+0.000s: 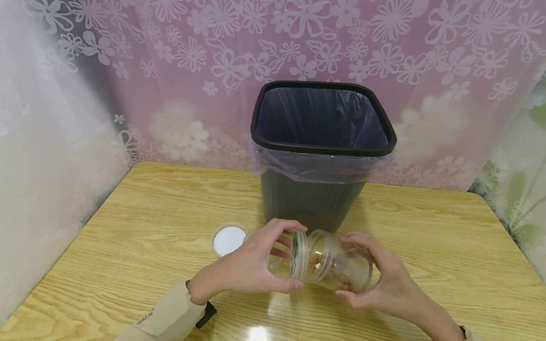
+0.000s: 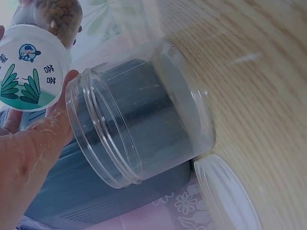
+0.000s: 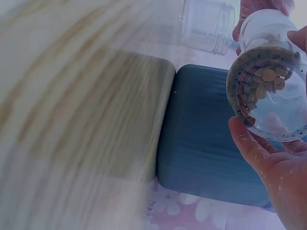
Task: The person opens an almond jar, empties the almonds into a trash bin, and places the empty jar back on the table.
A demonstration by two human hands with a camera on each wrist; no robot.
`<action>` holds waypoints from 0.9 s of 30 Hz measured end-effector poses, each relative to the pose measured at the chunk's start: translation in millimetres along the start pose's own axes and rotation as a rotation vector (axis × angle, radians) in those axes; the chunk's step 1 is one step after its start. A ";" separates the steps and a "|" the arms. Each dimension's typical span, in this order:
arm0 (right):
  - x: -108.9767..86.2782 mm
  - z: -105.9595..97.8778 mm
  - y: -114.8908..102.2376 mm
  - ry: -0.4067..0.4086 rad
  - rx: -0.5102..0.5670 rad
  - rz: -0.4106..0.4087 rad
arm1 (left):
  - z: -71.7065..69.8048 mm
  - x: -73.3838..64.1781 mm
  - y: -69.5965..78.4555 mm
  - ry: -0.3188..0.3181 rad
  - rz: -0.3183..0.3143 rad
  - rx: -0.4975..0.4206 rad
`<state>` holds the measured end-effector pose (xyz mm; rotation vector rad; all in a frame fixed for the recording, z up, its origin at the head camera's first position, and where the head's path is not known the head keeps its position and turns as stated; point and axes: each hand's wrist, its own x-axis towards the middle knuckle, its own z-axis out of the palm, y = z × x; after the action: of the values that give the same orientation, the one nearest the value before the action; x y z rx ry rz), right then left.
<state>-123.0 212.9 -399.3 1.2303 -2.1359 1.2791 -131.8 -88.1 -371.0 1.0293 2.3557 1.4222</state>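
A clear plastic jar (image 1: 349, 264) lies tilted on its side in the air over the table, brown nuts that look like almonds (image 3: 266, 84) inside. My right hand (image 1: 390, 279) grips it around the base end. At its mouth, my left hand (image 1: 261, 260) holds a round lid (image 1: 299, 255) between thumb and fingers. The lid's white face with green leaves and printed characters turns toward the left wrist camera. Behind the left hand stands a second clear jar (image 2: 144, 115), uncapped and without contents, mostly hidden in the head view. Beside it a white-topped lid (image 1: 229, 241) rests on the table.
A dark trash bin (image 1: 310, 201) with a purple liner (image 1: 273, 163) stands at the back middle of the wooden table (image 1: 159, 211), just beyond the hands. Floral curtains (image 1: 191, 58) hang behind the table and along both sides.
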 end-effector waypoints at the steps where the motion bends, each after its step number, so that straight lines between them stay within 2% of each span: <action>1: -0.8 -0.7 0.6 0.002 0.004 0.004 | 0.4 0.2 -0.2 0.001 0.007 0.010; 6: -5.0 -4.7 2.0 0.011 -0.019 0.058 | 2.0 1.3 1.5 0.027 0.048 0.068; 12: -8.8 -9.4 1.3 0.030 -0.098 0.176 | 5.7 4.2 3.4 0.049 0.100 0.122; 15: -10.0 -11.9 1.3 0.041 -0.125 0.183 | 8.3 5.9 3.5 0.043 0.124 0.150; 18: -10.6 -14.4 2.3 0.055 -0.168 0.168 | 10.7 7.2 4.0 0.063 0.150 0.263; 22: -13.3 -17.9 2.8 0.057 -0.208 0.208 | 14.0 8.0 4.2 0.104 0.159 0.423; 27: -16.8 -22.2 1.1 0.055 -0.256 0.272 | 16.9 10.0 5.0 0.118 0.158 0.496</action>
<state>-117.3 240.2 -399.5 0.8149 -2.3972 1.0811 -128.5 -68.3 -373.8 1.3010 2.8527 0.9795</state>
